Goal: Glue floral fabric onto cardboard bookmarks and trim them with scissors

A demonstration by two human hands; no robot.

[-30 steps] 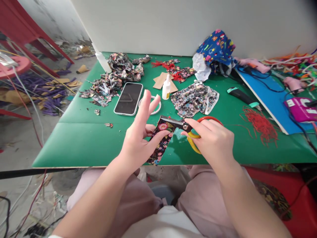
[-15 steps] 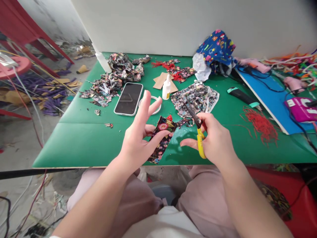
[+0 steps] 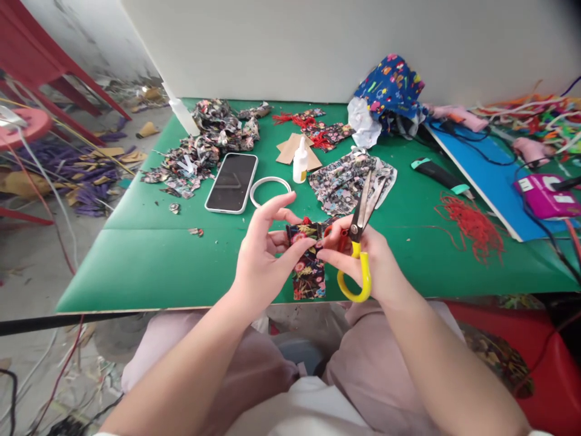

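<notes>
Scissors (image 3: pixel 358 242) have been swung up since the earlier frame: blades were pointed left at the fabric, now they stand nearly upright, tips aimed away over the patterned cloth piece (image 3: pixel 351 181). Left hand (image 3: pixel 265 254) has been closed in from a fanned-out spread.

Grip state:
- Left hand: thumb and fingers pinched on the top edge of the floral fabric strip (image 3: pixel 307 260); strip hangs down just above the near edge of the green table (image 3: pixel 149 266).
- Right hand (image 3: pixel 372 257): wrapped around the yellow handle loop, fingertips also touching the strip's upper right corner. Blades appear slightly parted.

Risks, judged from this pose:
- Strip is shared by a hand that is also carrying scissors; a slip of the handle could drop the tool onto the lap below.
- Parted blades sit close to the left fingertips; a snip without repositioning could nick skin or cut the strip crooked.
- Strip hangs past the table edge, so a loosened pinch would likely send it to the floor among the offcuts.
- Phone (image 3: pixel 231 181) and glue bottle (image 3: pixel 299 162) lie well within arm sweep.

Containers:
- Glue bottle: upright, capped; fill level cannot be told.
- Clear bottle (image 3: pixel 181 112) at the far left corner: contents cannot be told.
- White ring (image 3: pixel 269 191): nothing inside but table surface.
- Blue printed bag (image 3: pixel 390 91) at the back: bunched up, white material showing at its side; interior hidden.
</notes>
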